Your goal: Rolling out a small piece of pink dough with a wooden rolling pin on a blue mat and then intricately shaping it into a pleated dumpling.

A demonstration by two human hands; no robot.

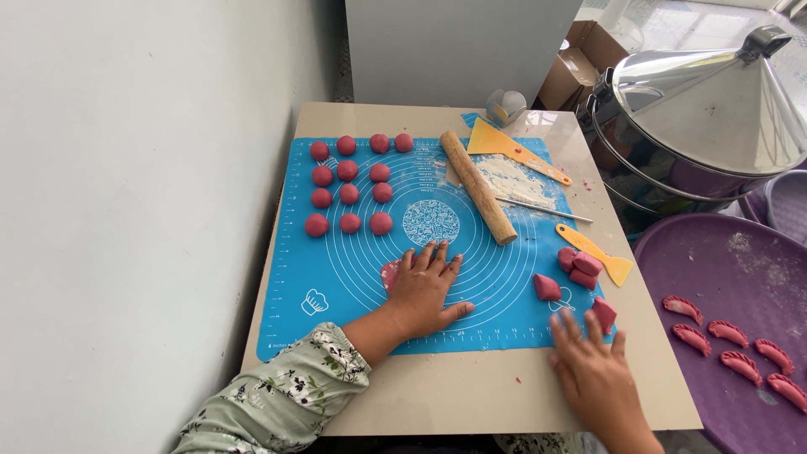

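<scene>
The left hand (426,286) lies spread flat on a pink dough piece (390,274) on the blue mat (336,277); press evenly with the palm. The right hand (593,366), fingers spread and holding nothing, touches a cut dough chunk (603,313) at the mat's edge.

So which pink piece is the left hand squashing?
Find the blue mat on the table, then the left hand pressing flat near its ring pattern. The pink dough peeks out beside that hand, flattened, unlike the round balls lined up farther back.
</scene>
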